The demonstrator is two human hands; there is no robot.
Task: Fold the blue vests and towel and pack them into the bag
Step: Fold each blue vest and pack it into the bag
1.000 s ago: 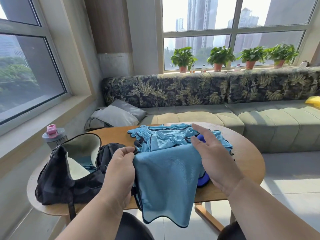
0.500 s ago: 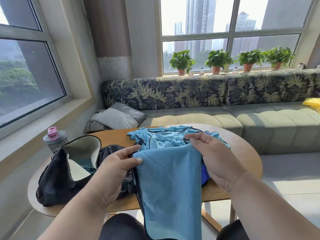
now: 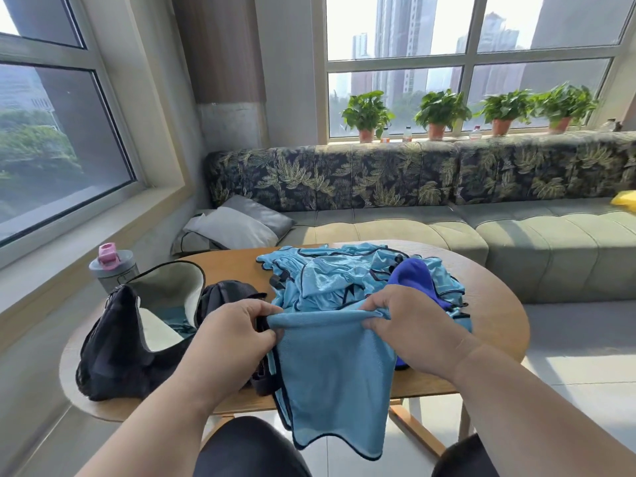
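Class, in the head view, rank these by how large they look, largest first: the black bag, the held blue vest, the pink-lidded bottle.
1. Held blue vest and black bag: they look alike in size, and the vest is nearer, so unranked.
2. Pink-lidded bottle, clearly smallest.

This is a living room in a home. A long sofa (image 3: 413,232) sits behind the round wooden table (image 3: 495,304). Potted plants (image 3: 440,111) stand on the sill above the sofa.

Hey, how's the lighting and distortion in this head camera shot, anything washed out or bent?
Head view: sky behind the rear window is blown out; window frames bow from the wide lens; both hands, left hand and right hand, and the light blue mesh vest are evenly lit and sharp.
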